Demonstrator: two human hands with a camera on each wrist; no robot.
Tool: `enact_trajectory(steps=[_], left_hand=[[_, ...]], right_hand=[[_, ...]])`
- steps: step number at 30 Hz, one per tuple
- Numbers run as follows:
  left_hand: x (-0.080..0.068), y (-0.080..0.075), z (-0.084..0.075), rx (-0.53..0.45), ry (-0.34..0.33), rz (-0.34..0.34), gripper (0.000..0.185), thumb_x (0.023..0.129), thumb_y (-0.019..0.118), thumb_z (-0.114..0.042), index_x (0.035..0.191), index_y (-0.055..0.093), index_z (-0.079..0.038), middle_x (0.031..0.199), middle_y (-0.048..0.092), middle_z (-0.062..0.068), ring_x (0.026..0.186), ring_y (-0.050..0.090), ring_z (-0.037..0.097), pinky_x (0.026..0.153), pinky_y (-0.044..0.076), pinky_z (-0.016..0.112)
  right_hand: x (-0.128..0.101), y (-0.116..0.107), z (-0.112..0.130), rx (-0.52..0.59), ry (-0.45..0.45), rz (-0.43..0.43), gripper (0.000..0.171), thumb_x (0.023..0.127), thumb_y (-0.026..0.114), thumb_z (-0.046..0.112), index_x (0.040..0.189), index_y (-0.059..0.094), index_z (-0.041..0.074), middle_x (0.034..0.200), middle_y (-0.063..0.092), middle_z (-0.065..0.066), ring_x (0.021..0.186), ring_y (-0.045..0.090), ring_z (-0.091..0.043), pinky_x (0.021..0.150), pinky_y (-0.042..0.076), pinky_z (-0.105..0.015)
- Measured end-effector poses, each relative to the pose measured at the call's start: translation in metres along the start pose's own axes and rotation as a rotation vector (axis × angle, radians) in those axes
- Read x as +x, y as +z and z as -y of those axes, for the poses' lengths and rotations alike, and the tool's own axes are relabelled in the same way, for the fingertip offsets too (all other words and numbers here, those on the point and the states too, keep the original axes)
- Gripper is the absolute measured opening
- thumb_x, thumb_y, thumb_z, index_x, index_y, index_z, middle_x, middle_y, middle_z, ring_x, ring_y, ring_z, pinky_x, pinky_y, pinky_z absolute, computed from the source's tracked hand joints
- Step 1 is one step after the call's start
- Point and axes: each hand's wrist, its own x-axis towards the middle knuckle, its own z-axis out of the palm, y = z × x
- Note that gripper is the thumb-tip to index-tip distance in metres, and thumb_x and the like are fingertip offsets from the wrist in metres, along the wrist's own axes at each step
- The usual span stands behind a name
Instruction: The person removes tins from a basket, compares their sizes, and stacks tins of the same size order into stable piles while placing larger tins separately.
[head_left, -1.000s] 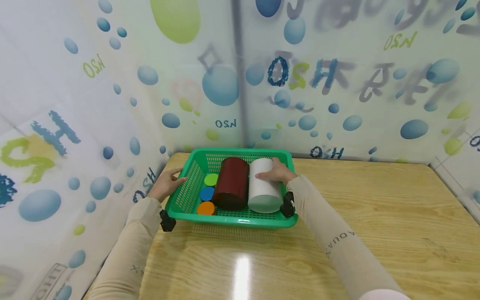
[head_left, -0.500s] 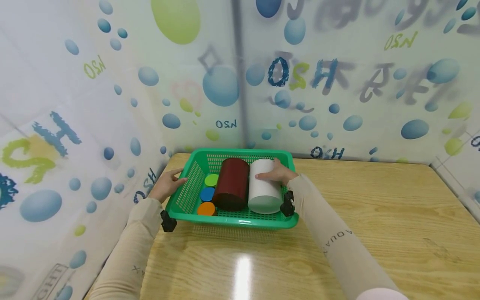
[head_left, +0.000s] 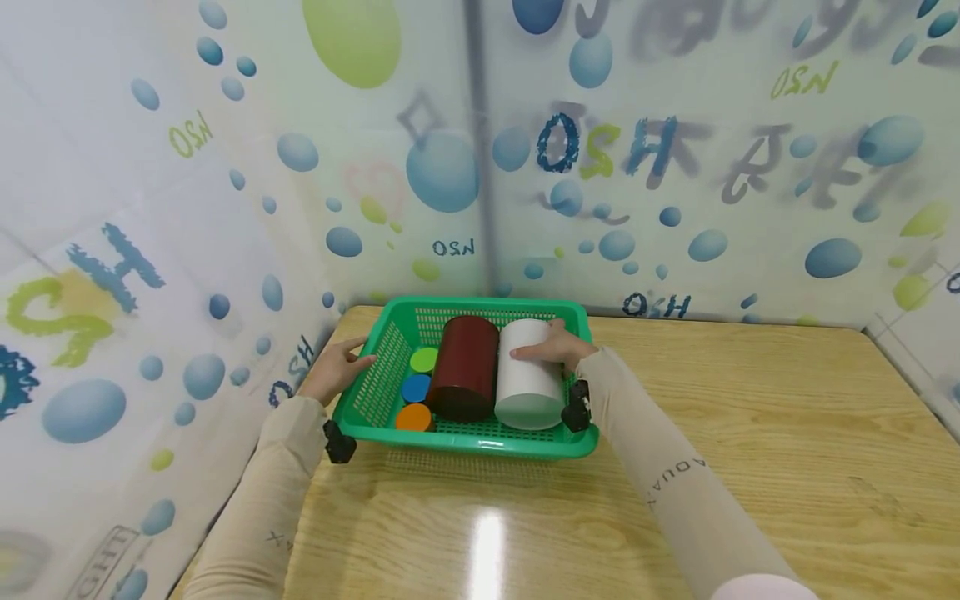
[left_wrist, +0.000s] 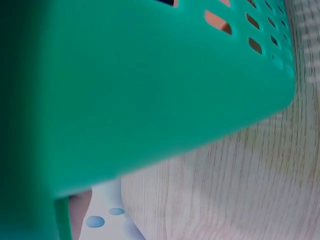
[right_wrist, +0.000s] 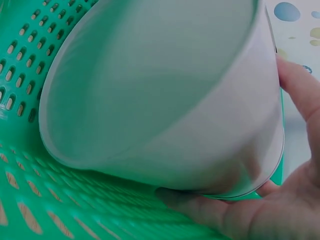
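Note:
My left hand (head_left: 330,372) grips the left rim of a green plastic basket (head_left: 480,447), its thumb over the edge. The left wrist view is mostly filled by the basket's outer wall (left_wrist: 165,85). At the basket's right end, my right hand (head_left: 558,343) holds a glossy white cylinder (head_left: 523,379) lying on its side. In the right wrist view, thumb and fingers are spread around the cylinder's far end, with some fingers low against the basket wall. Beside it lies a dark red cylinder (head_left: 467,367). Left of that are lime (head_left: 423,359), blue (head_left: 415,387) and orange (head_left: 414,417) round-topped pieces.
The basket stands on a wooden table (head_left: 735,433), close to the back wall (head_left: 645,208) with its bubble print. A side wall (head_left: 135,333) runs along the left, close to my left forearm.
Both hands keep their places on the basket and the white cylinder. The view shifts by only a few pixels.

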Motion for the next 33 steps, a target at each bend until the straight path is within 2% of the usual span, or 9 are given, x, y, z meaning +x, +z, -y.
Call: enact_trajectory(steps=[12,22,33], left_hand=[[0.000,0.000,-0.003,0.030,0.002,0.004,0.056,0.092,0.048,-0.027,0.139,0.028,-0.005,0.121,0.043,0.032,0.099,0.052,0.037,0.080,0.043,0.047],[-0.002,0.001,-0.003,0.046,0.011,-0.015,0.054,0.092,0.049,-0.025,0.138,0.030,-0.004,0.122,0.043,0.030,0.100,0.050,0.038,0.078,0.043,0.047],[-0.002,0.001,-0.004,0.055,0.009,-0.018,0.053,0.092,0.048,-0.022,0.138,0.030,-0.002,0.121,0.043,0.032,0.100,0.050,0.039,0.079,0.043,0.047]], right_hand=[[-0.008,-0.003,0.001,-0.002,-0.034,-0.015,0.098,0.075,0.070,0.026,0.136,-0.004,0.008,0.128,0.024,-0.023,0.112,0.036,-0.038,0.085,0.034,-0.059],[-0.006,0.000,0.002,-0.007,-0.073,-0.037,0.098,0.071,0.074,0.021,0.134,-0.001,0.013,0.126,0.026,-0.022,0.104,0.043,-0.037,0.076,0.044,-0.048],[-0.011,0.001,-0.001,-0.032,-0.132,-0.025,0.098,0.070,0.076,0.019,0.136,0.004,0.011,0.126,0.028,-0.020,0.106,0.042,-0.038,0.077,0.043,-0.050]])
